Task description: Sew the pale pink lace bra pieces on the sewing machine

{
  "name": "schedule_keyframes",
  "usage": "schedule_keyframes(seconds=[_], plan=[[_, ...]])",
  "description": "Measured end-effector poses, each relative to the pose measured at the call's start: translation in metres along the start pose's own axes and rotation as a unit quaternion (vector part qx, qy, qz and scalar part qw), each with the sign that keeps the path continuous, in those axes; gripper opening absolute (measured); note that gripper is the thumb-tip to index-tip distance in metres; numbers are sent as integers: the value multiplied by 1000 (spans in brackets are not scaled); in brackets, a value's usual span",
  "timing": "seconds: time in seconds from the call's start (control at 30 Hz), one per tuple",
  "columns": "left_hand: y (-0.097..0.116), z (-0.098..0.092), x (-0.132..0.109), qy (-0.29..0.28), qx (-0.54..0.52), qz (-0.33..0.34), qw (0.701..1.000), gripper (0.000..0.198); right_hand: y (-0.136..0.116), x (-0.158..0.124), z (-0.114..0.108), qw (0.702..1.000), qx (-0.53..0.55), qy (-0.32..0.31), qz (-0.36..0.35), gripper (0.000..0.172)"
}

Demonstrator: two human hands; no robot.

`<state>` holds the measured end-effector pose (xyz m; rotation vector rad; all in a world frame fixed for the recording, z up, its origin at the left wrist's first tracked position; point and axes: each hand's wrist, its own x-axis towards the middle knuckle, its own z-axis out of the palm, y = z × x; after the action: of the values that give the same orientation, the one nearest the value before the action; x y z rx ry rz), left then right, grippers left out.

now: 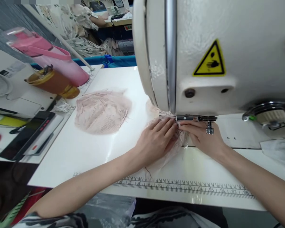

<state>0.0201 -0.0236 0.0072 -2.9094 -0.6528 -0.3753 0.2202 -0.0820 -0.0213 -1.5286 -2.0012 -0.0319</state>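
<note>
A piece of pale pink lace fabric (162,163) lies beneath the head of a white sewing machine (204,91). My left hand (154,139) rests on this lace, its fingers stretched out flat and pointing at the needle area. From the other side, my right hand (205,136) reaches in with fingers extended, their tips touching the lace edge; the machine's parts cover some of them. The needle and presser foot are hidden. A loose thread trails from the lace toward the front of the table.
Another bundle of pink lace (103,110) lies on the white table (118,79). A printed ruler (180,186) runs along the front edge. Leftward stand a pink bottle (59,63), an amber cup (53,83) and a black device (28,134). A person in floral clothing (68,19) sits behind.
</note>
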Motion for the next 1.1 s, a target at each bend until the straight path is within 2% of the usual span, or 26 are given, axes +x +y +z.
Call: schedule_keyframes(seconds=[0.3, 0.6, 0.73, 0.97, 1.03, 1.1], plan=[[-7, 8, -3, 20, -31, -3, 999, 39, 2, 5, 0, 999, 37, -22, -3, 31], [-8, 10, -3, 27, -25, 1, 999, 41, -7, 4, -2, 999, 14, 14, 27, 35], [-8, 9, -3, 24, -23, -1, 999, 41, -10, 2, -5, 999, 16, -11, 45, 37], [-11, 7, -1, 27, -19, 4, 999, 41, -7, 3, -4, 994, 22, -49, 91, 31], [-12, 7, -2, 19, -18, 2, 1000, 42, -4, 2, -1, 996, 15, -47, 74, 31], [-13, 7, -2, 6, -20, 4, 1000, 42, 0, 0, 2, 999, -1, -30, 26, 32]])
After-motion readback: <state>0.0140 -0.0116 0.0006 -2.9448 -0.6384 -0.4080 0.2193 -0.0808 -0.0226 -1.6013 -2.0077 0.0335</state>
